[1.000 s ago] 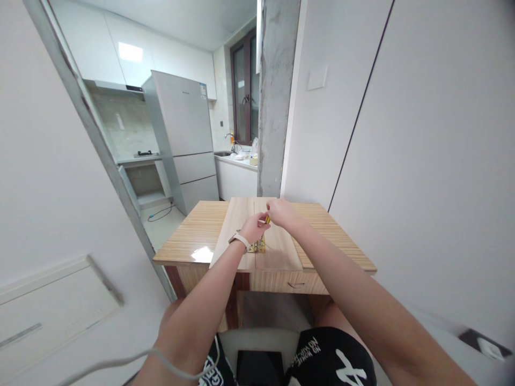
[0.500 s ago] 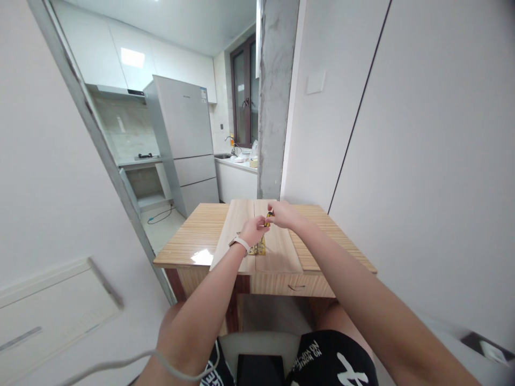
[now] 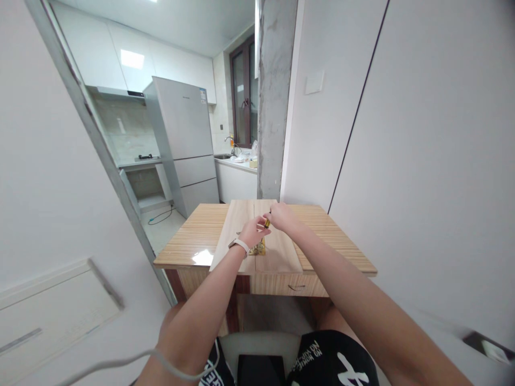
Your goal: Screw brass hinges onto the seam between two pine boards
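Two pale wooden boards (image 3: 277, 258) lie side by side on the table, with a thin seam between them. Over their middle, my right hand (image 3: 280, 216) is closed around the upper end of a small yellow-and-black tool (image 3: 267, 223), its exact kind too small to make out. My left hand (image 3: 253, 231), with a watch on the wrist, pinches at the tool's lower end from the left. Across the seam, close to the near edge, lies a brass-coloured hinge (image 3: 259, 248), partly hidden by my left hand. A small dark metal piece (image 3: 238, 233) shows just beyond my left wrist.
The striped wooden table (image 3: 189, 236) extends past the boards on both sides and has a drawer (image 3: 296, 288) in front. A wall (image 3: 402, 161) stands close on the right. Beyond the table are a fridge (image 3: 189, 123) and a kitchen counter. A pale cable (image 3: 120, 360) crosses my left arm.
My right hand has turned slightly and its fingers have curled in around the tool. My left hand stays nearly in place.
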`<action>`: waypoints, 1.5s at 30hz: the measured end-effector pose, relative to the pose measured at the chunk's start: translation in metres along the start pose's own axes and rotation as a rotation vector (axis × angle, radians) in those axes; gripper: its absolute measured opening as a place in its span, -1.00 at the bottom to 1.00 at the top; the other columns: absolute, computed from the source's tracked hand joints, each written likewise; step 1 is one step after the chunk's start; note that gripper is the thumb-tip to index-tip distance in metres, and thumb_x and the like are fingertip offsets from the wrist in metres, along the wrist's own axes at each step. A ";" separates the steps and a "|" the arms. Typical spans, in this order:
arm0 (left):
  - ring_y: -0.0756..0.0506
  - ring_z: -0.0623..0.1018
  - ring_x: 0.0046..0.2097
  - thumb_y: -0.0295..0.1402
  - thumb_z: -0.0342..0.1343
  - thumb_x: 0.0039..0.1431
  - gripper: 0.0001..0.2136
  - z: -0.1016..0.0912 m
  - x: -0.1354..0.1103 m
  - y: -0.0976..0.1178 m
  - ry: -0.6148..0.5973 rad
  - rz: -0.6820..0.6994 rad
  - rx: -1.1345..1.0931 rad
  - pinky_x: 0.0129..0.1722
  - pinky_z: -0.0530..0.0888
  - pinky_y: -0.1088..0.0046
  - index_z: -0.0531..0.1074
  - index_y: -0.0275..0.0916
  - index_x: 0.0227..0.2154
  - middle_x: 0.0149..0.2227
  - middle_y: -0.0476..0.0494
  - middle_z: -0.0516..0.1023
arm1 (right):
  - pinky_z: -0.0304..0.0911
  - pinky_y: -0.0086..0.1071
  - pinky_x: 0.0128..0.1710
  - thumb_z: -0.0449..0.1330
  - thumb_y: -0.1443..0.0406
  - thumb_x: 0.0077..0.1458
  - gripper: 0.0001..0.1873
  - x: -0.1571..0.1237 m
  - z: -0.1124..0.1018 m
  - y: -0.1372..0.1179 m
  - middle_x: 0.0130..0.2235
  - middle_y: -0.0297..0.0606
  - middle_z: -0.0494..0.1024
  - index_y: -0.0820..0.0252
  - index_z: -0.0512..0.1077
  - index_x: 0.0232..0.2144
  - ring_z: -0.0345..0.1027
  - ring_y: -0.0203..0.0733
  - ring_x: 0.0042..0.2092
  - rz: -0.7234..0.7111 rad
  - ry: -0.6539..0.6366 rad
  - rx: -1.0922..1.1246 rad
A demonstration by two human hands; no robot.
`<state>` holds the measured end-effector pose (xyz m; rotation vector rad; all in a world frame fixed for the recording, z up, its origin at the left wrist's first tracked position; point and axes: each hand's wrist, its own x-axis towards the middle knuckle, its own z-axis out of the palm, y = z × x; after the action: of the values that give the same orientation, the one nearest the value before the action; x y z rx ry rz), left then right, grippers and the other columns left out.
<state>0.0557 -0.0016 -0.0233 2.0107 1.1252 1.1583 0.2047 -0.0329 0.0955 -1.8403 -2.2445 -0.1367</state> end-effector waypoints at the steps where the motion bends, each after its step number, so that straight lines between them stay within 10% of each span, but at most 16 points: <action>1: -0.13 0.62 -0.11 -0.26 0.33 0.10 -0.62 -0.003 -0.005 -0.005 -0.026 0.002 0.023 -0.14 0.51 0.34 0.46 -0.18 -0.03 -0.03 -0.19 0.59 | 0.29 -0.37 -0.12 0.15 0.11 0.29 -0.62 0.002 0.001 0.002 -0.15 0.11 0.65 0.30 0.62 -0.20 0.54 -0.02 -0.07 -0.007 -0.007 0.001; 6: -0.30 0.47 0.19 0.02 0.41 -0.07 -0.28 -0.017 -0.032 -0.031 -0.095 0.051 0.291 0.21 0.37 0.13 0.41 -0.20 0.13 0.16 -0.31 0.48 | 0.24 -0.38 -0.20 0.21 0.27 0.24 -0.81 0.007 0.008 0.010 -0.17 -0.02 0.66 0.21 0.59 -0.19 0.52 -0.06 -0.08 -0.125 0.008 -0.017; 13: -0.34 0.47 0.14 0.22 0.33 -0.12 -0.17 -0.011 -0.050 -0.045 -0.159 0.093 0.450 0.19 0.35 0.08 0.40 -0.19 0.15 0.09 -0.31 0.50 | 0.17 -0.44 -0.25 0.21 0.45 0.16 -0.81 0.010 0.003 0.012 -0.12 -0.18 0.64 0.17 0.53 -0.18 0.48 -0.15 -0.09 -0.195 -0.026 0.041; 25: -0.35 0.43 0.16 0.26 0.31 -0.12 -0.15 -0.008 -0.057 -0.048 -0.127 0.099 0.449 0.18 0.33 0.09 0.36 -0.16 0.17 0.12 -0.31 0.47 | 0.27 -0.35 -0.08 0.03 0.00 0.37 -0.47 0.011 0.013 0.003 -0.06 0.16 0.62 0.34 0.57 -0.10 0.51 0.04 0.01 -0.118 -0.134 -0.090; 36: -0.34 0.44 0.16 0.28 0.29 -0.10 -0.15 -0.007 -0.058 -0.049 -0.128 0.099 0.468 0.18 0.33 0.10 0.35 -0.16 0.17 0.11 -0.29 0.48 | 0.28 -0.41 -0.15 0.26 0.23 0.21 -0.78 0.023 0.016 0.006 -0.10 -0.10 0.66 0.21 0.59 -0.15 0.52 -0.10 -0.05 -0.158 -0.148 -0.025; 45: -0.34 0.45 0.16 0.26 0.30 -0.10 -0.16 -0.008 -0.059 -0.048 -0.130 0.098 0.450 0.19 0.34 0.10 0.36 -0.16 0.16 0.11 -0.30 0.48 | 0.30 -0.40 -0.16 0.20 0.05 0.28 -0.56 0.019 0.005 0.002 -0.06 0.06 0.64 0.33 0.57 -0.07 0.53 -0.03 -0.03 -0.118 -0.230 -0.052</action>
<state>0.0136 -0.0289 -0.0810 2.4642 1.3208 0.8558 0.2025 -0.0135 0.0946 -1.8319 -2.5289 -0.0033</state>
